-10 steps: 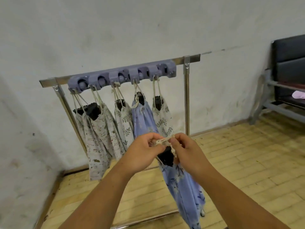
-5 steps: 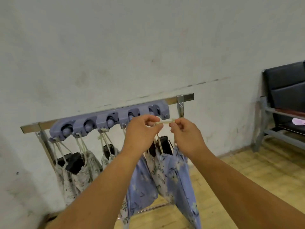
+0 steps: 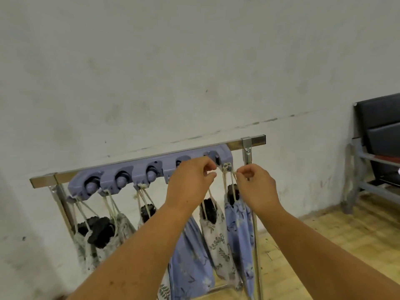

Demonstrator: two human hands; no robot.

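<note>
A purple hook holder is fixed on a steel rack bar. Several drawstring bags hang from it by cream cords. The rightmost one is a blue floral bag with something dark at its mouth. Its cord is looped over the holder's right end. My right hand pinches that cord just right of the loop. My left hand is held up just left of the loop with fingertips curled together. Whether they hold the cord is unclear. This hand covers one hook.
A white floral bag, a second blue bag and pale printed bags hang to the left. The rack's upright stands at the right. A rough wall is behind. A dark bench stands on the wooden floor at far right.
Both hands rose with the blue bag from waist height to the holder. Its cord now hangs over the right end of the holder, and my hands have spread apart.
</note>
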